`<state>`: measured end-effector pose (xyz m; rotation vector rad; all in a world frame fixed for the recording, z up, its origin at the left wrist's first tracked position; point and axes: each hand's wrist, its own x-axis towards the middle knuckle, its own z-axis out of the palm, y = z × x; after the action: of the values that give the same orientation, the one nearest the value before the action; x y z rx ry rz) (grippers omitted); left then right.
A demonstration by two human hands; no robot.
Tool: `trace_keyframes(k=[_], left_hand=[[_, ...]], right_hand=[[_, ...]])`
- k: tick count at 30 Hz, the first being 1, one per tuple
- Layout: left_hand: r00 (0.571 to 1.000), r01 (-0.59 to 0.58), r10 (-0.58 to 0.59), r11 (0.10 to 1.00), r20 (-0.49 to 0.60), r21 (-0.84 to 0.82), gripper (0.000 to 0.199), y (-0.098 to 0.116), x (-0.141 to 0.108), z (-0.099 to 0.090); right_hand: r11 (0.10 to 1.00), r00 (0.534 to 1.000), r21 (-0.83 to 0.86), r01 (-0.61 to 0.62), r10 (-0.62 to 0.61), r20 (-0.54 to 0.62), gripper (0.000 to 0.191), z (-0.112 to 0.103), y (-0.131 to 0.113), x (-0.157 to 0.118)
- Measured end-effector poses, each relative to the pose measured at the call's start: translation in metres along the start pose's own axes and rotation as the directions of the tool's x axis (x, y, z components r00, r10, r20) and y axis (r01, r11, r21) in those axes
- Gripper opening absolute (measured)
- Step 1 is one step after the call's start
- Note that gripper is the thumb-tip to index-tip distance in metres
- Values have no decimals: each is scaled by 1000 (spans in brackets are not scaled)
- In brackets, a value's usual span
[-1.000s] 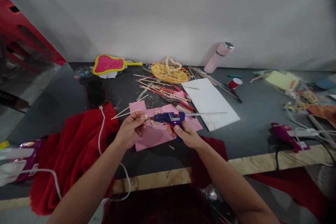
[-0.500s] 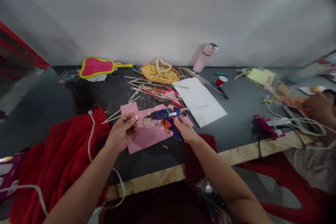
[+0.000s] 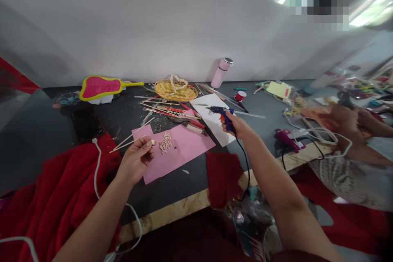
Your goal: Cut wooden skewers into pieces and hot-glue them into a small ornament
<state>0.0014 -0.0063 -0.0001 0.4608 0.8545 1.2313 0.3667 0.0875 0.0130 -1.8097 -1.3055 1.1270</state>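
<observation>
My left hand (image 3: 137, 159) pinches a small pale piece (image 3: 152, 142), like short bits of stick put together, over the left part of the pink paper (image 3: 184, 147). Beside it, several short cut stick pieces (image 3: 165, 143) lie heaped on that paper. My right hand (image 3: 238, 126) is wrapped round the handle of a blue glue gun (image 3: 225, 115), with a clear glue stick poking out of its back. The gun's nozzle points left above the white board (image 3: 207, 110). Two thin bare sticks (image 3: 130, 141) lie behind my left hand.
At the back stand a yellow basket (image 3: 166, 90) and a pink bottle (image 3: 220, 73), with a pink-and-yellow paddle shape (image 3: 101, 88) to the left. A phone (image 3: 86, 124) and red cloth (image 3: 70, 172) lie left. Right, a purple glue gun (image 3: 290, 139) rests near another person's hands (image 3: 346, 118).
My right hand has carried the blue glue gun right and up, away from my left hand, to over the white board. My left hand keeps its pinch. The view has turned right.
</observation>
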Motion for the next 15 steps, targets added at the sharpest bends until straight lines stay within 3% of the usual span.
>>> trace_keyframes(k=[4, 10, 14, 15], left_hand=[[1000, -12, 12, 1000, 5, -4, 20, -1, 3, -3], [1000, -9, 9, 1000, -8, -21, 20, 0, 3, -3], [1000, -14, 14, 1000, -26, -23, 20, -1, 2, -2], [1000, -13, 12, 1000, -27, -22, 20, -2, 2, -2]], right_hand=[[951, 994, -298, -87, 62, -93, 51, -5, 10, 11], [756, 979, -639, -144, 15, -203, 46, -14, -1, 11], [650, 976, -750, -119, -61, -208, 36, 2, -22, -12], [595, 971, -801, -71, -142, -192, 35, 11, -29, -22]])
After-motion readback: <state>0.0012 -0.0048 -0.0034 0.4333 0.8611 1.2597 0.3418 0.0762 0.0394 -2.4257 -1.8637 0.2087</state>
